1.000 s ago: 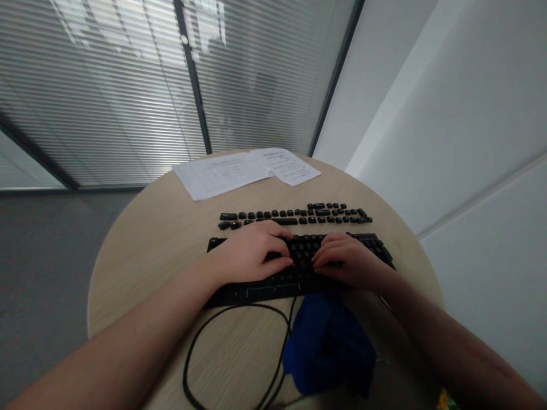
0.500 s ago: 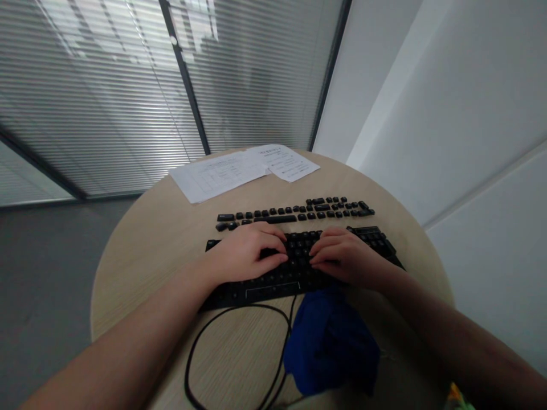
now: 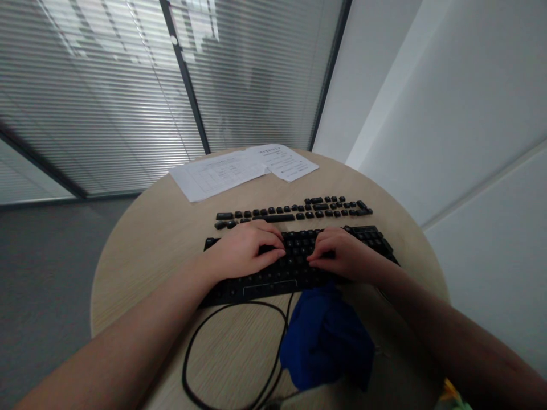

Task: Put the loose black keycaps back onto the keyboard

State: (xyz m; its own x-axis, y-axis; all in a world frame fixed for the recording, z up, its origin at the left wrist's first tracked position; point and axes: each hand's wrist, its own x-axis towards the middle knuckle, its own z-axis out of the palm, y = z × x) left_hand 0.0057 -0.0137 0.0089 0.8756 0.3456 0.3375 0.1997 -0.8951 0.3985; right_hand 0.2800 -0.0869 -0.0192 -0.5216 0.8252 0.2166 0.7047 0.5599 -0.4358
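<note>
A black keyboard lies across the round table, its near part looking stripped of keycaps. My left hand rests over its middle left, index finger and thumb tips brought together against the keys. My right hand is just to the right, thumb and forefinger pinched low at the keys, other fingers curled. Anything between either pair of fingertips is too small or hidden to make out. Beyond the keyboard, loose black keycaps lie in rows, including a long bar-shaped one.
A crumpled blue cloth sits before the keyboard's near edge. Beside it a black cable loops over the wooden table. Printed paper sheets lie at the far edge. Blinds and a white wall stand behind.
My right hand's fingers have curled in and its thumb and forefinger have come together in a pinch. My left hand stays in nearly the same pose on the keyboard.
</note>
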